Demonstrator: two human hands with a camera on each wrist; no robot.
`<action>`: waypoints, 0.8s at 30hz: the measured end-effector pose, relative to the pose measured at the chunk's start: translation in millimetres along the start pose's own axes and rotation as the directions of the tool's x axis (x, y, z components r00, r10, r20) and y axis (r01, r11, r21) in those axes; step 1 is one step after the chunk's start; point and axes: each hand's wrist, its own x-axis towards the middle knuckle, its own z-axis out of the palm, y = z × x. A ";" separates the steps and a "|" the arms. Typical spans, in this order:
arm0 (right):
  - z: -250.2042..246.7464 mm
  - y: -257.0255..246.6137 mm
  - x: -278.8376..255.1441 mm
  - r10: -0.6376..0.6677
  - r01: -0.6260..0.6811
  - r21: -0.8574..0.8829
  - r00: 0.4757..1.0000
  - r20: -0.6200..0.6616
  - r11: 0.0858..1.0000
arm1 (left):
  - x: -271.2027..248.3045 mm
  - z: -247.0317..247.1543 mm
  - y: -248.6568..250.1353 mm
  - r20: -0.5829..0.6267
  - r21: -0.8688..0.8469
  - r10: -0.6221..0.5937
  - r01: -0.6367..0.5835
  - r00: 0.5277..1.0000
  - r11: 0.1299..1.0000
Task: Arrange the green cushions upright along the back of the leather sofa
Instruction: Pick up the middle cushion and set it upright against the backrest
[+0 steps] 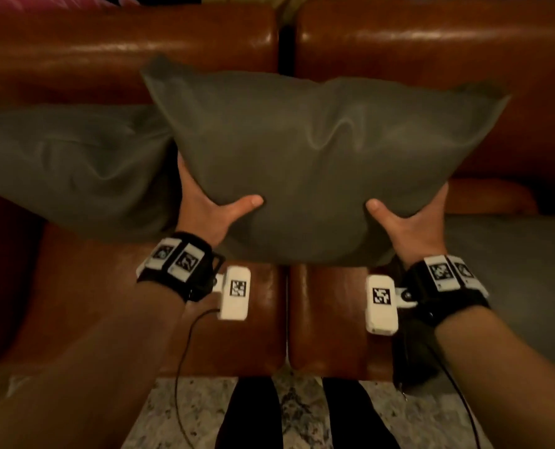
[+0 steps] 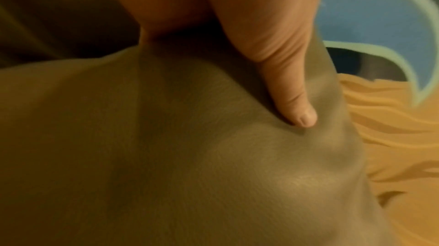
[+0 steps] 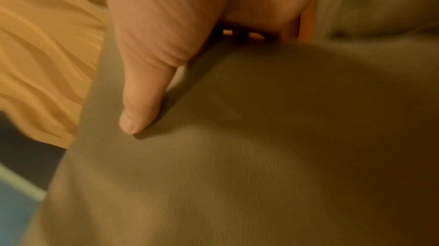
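- Middle cushion (image 1: 318,163): being carried above the seat, in front of the sofa back (image 1: 431,37), straddling the centre gap.
- L hand (image 1: 209,212) & R hand (image 1: 408,218): both clamping its lower corners, thumbs in front, fingers behind.
- Left cushion (image 1: 69,163): leaning at the back, looks placed.
- Third cushion (image 1: 509,270): lying flat at right.
- Step, prob.: setting cushion no. 2.
- Next: needing lowering upright vs backrest, beside the left one.

Count, head view:
- Dull green, soft fabric cushions: 3. One held up at centre (image 1: 318,157), one at left (image 1: 69,166), one partly in frame at right (image 1: 512,270).
- Glossy brown leather sofa back sections: 2 (image 1: 124,50), (image 1: 431,47).
- Bare hands: 2, left (image 1: 208,212), right (image 1: 412,218).
- Black wristbands with white tags: 2 (image 1: 180,265), (image 1: 444,280).
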 end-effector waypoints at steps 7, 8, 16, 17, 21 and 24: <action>31.4 36.1 40.7 0.162 -0.147 -0.097 0.973 0.163 0.984 | 28.3 32.6 -37.4 0.044 0.161 -0.210 0.201 0.977 0.966; 33.2 39.3 45.8 0.175 -0.162 -0.094 0.974 0.143 0.982 | 30.0 34.5 -39.3 0.034 0.144 -0.226 0.219 0.973 0.965; 37.8 27.6 63.0 0.224 -0.231 0.064 0.970 0.099 0.971 | 37.6 38.4 -34.9 0.060 0.022 -0.242 0.241 0.968 0.970; 35.4 24.7 60.1 0.193 -0.200 0.069 0.977 0.090 0.977 | 34.8 39.5 -34.2 0.057 0.006 -0.225 0.225 0.973 0.974; 17.5 20.3 54.8 0.095 -0.101 0.102 0.994 0.062 0.990 | 28.0 44.6 -32.8 0.026 -0.041 -0.162 0.163 0.987 0.986; 18.2 28.1 56.8 0.070 -0.071 0.010 0.995 0.072 0.997 | 35.0 50.1 -38.6 0.007 -0.029 -0.175 0.175 0.985 0.984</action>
